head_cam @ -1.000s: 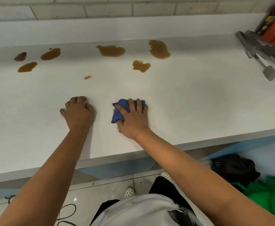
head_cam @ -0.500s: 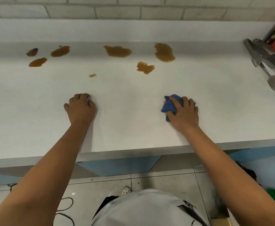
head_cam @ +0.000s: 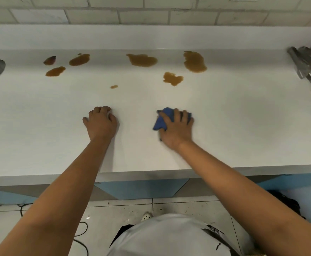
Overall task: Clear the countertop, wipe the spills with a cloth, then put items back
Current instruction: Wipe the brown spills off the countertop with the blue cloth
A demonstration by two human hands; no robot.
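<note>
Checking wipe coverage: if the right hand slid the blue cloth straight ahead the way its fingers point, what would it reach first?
Probably the small brown spill ahead of the right hand and blue cloth; bare countertop lies between. Depth is uncertain.

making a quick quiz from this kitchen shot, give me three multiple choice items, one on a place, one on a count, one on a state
1. Where do the brown spills lie on the countertop?
A. along the front edge
B. toward the back, near the wall
C. under the left hand

2. How many separate brown spills show?
A. three
B. five
C. seven

3. What is the right hand doing?
A. pressing a blue cloth on the countertop
B. resting bare on the countertop
C. holding tongs

Answers:
1 B, the spills sit in a band near the back wall, beyond both hands.
2 C, three at left, one tiny in the middle, three at centre and right.
3 A, its fingers lie over the cloth, while the left hand rests with fingers curled, holding nothing.
</note>
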